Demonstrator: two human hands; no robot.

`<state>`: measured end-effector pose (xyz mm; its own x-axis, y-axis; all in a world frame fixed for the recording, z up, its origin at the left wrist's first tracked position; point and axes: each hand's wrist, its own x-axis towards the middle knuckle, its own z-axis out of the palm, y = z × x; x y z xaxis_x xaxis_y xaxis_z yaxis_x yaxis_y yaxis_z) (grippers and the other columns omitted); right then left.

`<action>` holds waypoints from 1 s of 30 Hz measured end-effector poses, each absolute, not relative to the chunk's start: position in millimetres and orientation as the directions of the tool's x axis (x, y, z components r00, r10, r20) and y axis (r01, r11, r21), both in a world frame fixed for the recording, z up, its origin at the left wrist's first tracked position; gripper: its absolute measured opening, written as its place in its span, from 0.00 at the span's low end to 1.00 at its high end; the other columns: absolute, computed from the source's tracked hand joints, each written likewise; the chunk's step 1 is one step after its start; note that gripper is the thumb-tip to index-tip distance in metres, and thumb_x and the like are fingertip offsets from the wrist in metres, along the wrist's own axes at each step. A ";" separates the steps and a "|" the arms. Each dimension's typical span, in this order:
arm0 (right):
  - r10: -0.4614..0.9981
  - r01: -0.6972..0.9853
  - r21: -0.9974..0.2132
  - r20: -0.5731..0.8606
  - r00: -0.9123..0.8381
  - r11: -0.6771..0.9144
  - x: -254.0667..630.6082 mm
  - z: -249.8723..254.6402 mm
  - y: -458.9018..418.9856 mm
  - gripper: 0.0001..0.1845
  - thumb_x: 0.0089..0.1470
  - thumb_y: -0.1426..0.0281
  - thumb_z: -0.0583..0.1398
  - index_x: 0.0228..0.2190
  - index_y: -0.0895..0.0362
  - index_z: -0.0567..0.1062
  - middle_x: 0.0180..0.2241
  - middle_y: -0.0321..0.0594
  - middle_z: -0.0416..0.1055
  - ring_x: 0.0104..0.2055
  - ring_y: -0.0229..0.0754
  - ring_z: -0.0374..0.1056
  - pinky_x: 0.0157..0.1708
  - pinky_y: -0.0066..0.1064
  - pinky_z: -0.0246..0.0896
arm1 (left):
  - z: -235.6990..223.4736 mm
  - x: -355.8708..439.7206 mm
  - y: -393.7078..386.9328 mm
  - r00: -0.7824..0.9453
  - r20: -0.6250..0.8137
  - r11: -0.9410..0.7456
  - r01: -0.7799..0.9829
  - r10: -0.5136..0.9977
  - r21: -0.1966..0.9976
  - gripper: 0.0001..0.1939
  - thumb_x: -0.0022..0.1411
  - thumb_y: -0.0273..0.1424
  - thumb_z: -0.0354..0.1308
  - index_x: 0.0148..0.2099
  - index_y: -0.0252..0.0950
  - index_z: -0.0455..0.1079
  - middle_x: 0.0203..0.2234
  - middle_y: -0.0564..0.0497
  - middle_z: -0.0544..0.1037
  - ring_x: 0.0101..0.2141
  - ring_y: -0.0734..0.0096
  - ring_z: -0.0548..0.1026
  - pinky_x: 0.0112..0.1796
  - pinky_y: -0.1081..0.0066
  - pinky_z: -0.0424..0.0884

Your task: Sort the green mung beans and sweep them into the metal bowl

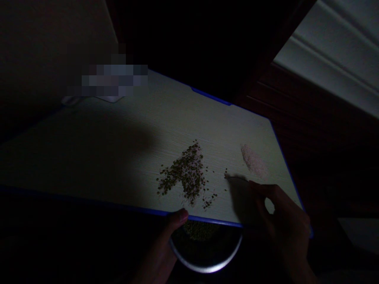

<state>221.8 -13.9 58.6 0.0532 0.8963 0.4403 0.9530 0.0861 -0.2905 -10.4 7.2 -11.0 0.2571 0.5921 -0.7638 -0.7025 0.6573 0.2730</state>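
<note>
Two hands, one board, one bowl and two little heaps in a pretty dark shot. The flat pale cutting board with a blue plastic edge [166, 118] holds a loose heap of small dark green-brown seeds [186, 173] flecked with pinkish grains, and just to its right sits a separate smear of fine pink powder [253, 159]. The right hand [284, 221] is curled, thumb and fingers pinching a thin metal-looking utensil [237, 178], its tip low near the board's surface beside a few stray seeds. The left hand [161, 252] comes up from below, thumb [179, 217] on the board's near edge. A round steel bowl [207, 265] with more seeds [201, 230] sits right under that edge. Too dark to tell if the left hand's gripping anything.
</note>
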 end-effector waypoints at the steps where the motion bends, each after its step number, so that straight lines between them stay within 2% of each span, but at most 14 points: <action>1: 0.896 0.953 -0.291 0.440 0.054 0.086 222.0 58.2 -13.5 0.10 0.65 0.73 0.60 0.43 0.51 0.81 0.33 0.35 0.81 0.24 0.37 0.71 0.20 0.30 0.60 | -11.8 -10.5 6.9 0.266 -0.763 0.662 -0.700 0.589 0.267 0.40 0.60 0.25 0.70 0.72 0.38 0.65 0.48 0.44 0.88 0.55 0.46 0.82 0.60 0.50 0.74; 5: 0.895 0.948 -0.305 0.443 0.056 0.092 220.7 57.0 -11.0 0.10 0.65 0.73 0.60 0.43 0.52 0.81 0.34 0.36 0.82 0.28 0.38 0.75 0.23 0.30 0.64 | -14.1 -11.2 5.8 0.269 -0.748 0.652 -0.707 0.607 0.275 0.39 0.59 0.25 0.71 0.71 0.38 0.66 0.48 0.43 0.88 0.55 0.45 0.82 0.60 0.50 0.74; 10: 0.891 0.938 -0.338 0.446 0.088 0.076 214.9 58.2 -7.9 0.09 0.64 0.72 0.60 0.41 0.53 0.82 0.31 0.36 0.81 0.25 0.38 0.73 0.20 0.29 0.60 | -10.9 -10.9 6.4 0.262 -0.754 0.651 -0.708 0.602 0.273 0.39 0.58 0.26 0.71 0.70 0.38 0.67 0.48 0.44 0.88 0.55 0.46 0.82 0.60 0.51 0.74; 15: 0.856 0.933 -0.359 0.476 0.204 -0.022 231.5 52.6 -4.8 0.09 0.64 0.68 0.61 0.41 0.54 0.83 0.35 0.40 0.83 0.32 0.42 0.78 0.27 0.30 0.68 | -13.0 -10.5 7.2 0.229 -0.778 0.662 -0.689 0.585 0.295 0.37 0.57 0.25 0.72 0.68 0.40 0.71 0.46 0.46 0.89 0.52 0.47 0.84 0.58 0.51 0.76; 19: 0.827 0.929 -0.362 0.497 0.262 -0.078 250.4 49.6 -4.9 0.10 0.64 0.66 0.62 0.42 0.54 0.83 0.36 0.40 0.83 0.33 0.44 0.78 0.28 0.31 0.68 | -14.9 -10.6 8.5 0.212 -0.782 0.666 -0.676 0.586 0.316 0.36 0.56 0.26 0.73 0.66 0.39 0.73 0.45 0.46 0.89 0.52 0.47 0.84 0.58 0.52 0.76; 24: 0.863 0.907 -0.421 0.458 0.212 0.000 246.9 60.8 11.7 0.10 0.65 0.66 0.62 0.44 0.52 0.83 0.41 0.41 0.84 0.41 0.45 0.80 0.41 0.35 0.72 | -13.1 -10.0 8.8 0.224 -0.764 0.653 -0.689 0.605 0.316 0.36 0.52 0.27 0.75 0.64 0.37 0.75 0.43 0.45 0.90 0.54 0.44 0.83 0.58 0.51 0.76; 26: 0.906 0.875 -0.478 0.400 0.139 0.076 242.9 65.4 29.2 0.11 0.64 0.68 0.61 0.43 0.54 0.84 0.41 0.42 0.84 0.40 0.45 0.79 0.41 0.36 0.72 | -12.8 -9.9 8.2 0.220 -0.762 0.647 -0.693 0.610 0.318 0.36 0.50 0.27 0.76 0.63 0.35 0.76 0.42 0.44 0.90 0.54 0.42 0.82 0.57 0.51 0.77; 30: 0.956 0.834 -0.541 0.287 0.065 0.106 242.7 70.1 59.4 0.12 0.64 0.68 0.60 0.43 0.52 0.84 0.41 0.40 0.85 0.39 0.43 0.79 0.39 0.36 0.73 | -13.4 -10.2 7.0 0.208 -0.763 0.643 -0.692 0.613 0.328 0.37 0.51 0.27 0.76 0.63 0.38 0.75 0.42 0.46 0.90 0.55 0.43 0.82 0.57 0.53 0.77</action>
<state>242.7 59.4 70.1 0.0650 0.9556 0.2873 0.8340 0.1060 -0.5414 -10.2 7.0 -13.4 0.2078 0.6126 -0.7626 -0.6920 0.6431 0.3280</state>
